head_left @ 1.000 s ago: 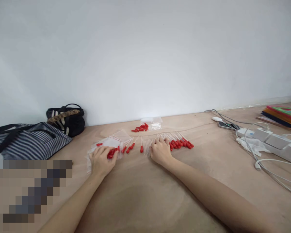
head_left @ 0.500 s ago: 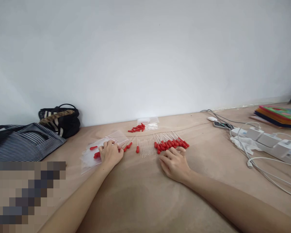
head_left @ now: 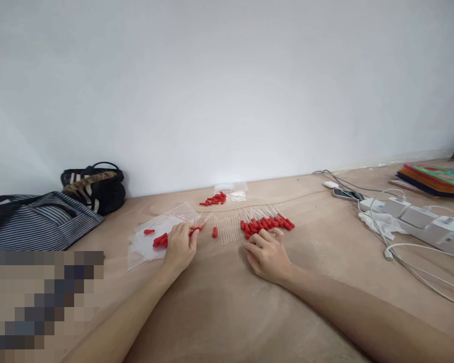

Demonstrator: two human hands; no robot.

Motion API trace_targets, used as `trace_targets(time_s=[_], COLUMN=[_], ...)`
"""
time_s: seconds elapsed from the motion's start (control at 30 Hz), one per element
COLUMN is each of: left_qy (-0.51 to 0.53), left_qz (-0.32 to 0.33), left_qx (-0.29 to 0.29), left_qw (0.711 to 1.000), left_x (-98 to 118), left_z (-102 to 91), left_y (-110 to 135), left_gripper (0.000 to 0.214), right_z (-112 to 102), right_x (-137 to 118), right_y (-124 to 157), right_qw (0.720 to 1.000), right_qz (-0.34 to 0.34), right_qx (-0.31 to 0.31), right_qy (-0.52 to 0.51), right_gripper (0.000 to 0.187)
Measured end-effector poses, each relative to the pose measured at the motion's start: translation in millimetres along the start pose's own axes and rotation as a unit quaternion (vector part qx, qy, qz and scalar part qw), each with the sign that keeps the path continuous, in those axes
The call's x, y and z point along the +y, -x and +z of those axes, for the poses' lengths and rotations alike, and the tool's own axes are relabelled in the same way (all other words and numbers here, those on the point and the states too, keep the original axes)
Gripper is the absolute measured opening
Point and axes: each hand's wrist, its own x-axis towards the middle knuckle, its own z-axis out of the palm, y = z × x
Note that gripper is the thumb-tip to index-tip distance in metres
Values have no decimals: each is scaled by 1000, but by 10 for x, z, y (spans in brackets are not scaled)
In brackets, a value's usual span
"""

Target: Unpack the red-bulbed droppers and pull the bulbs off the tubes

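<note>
My left hand (head_left: 180, 245) rests on the table, its fingertips pinched on a clear dropper with a red bulb (head_left: 201, 226). Left of it lie small clear zip bags (head_left: 159, 228) with several red bulbs (head_left: 160, 239) on them. My right hand (head_left: 267, 253) lies palm down with fingers loosely curled, its fingertips touching the near edge of a row of red-bulbed droppers (head_left: 267, 222). Between my hands lie several bare glass tubes (head_left: 229, 229) and one single dropper (head_left: 214, 229).
More red bulbs (head_left: 214, 199) and a clear bag (head_left: 235, 190) lie near the wall. A striped bag (head_left: 38, 219) and a black bag (head_left: 94, 185) sit at the left. A power strip with chargers and cables (head_left: 419, 222), a phone (head_left: 346, 194) and coloured folders (head_left: 435, 180) are at the right.
My right hand drew back from on top of the dropper row to its near edge. My left hand shifted right off the bags and pinched a dropper.
</note>
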Motion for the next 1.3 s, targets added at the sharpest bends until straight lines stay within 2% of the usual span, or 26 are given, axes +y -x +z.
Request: trace_targets(time_s=[0.23, 0.37, 0.43, 0.5, 0.6, 0.63, 0.7, 0.8, 0.87, 1.03, 1.3], left_qy=[-53, -88, -99, -100, -68, -46, 12, 90, 119, 150, 133], left_qz=[-136, -195, -203, -177, -73, -30, 57, 149, 173, 199, 175], left_qx=[-92, -94, -81, -41, 23, 20, -22, -82, -90, -96, -144], left_qw=[985, 972, 971, 978, 995, 998, 998, 981, 974, 964, 965], left_x=[-19, -22, -28, -22, 46, 84, 174, 311, 386, 478, 505], left_z=[-43, -96, -120, -136, -123, -105, -54, 18, 37, 4, -30], left_y=[26, -17, -22, -4, 82, 125, 219, 337, 379, 394, 374], left_gripper=[23, 29, 31, 30, 27, 26, 22, 17, 16, 16, 19], right_z=[-4, 9, 23, 35, 27, 16, -9, -17, 17, 157, 124], right_x=[-6, -1, 4, 8, 2, -4, -23, -53, -68, -65, -73], right_y=[-4, -1, 5, 10, 7, 2, -16, -53, -77, -101, -104], right_qw=[1000, 1000, 1000, 1000, 1000, 1000, 999, 999, 999, 994, 989], right_qz=[-8, -7, -8, -9, -7, -4, 2, -19, -43, -78, -80], right_qx=[3, 0, 1, 2, 9, 18, 41, 43, 24, -6, -44], right_qy=[-9, -7, -6, -7, -11, -12, -10, -9, -19, -71, -113], right_gripper=[14, 14, 13, 14, 15, 15, 21, 37, 37, 19, 23])
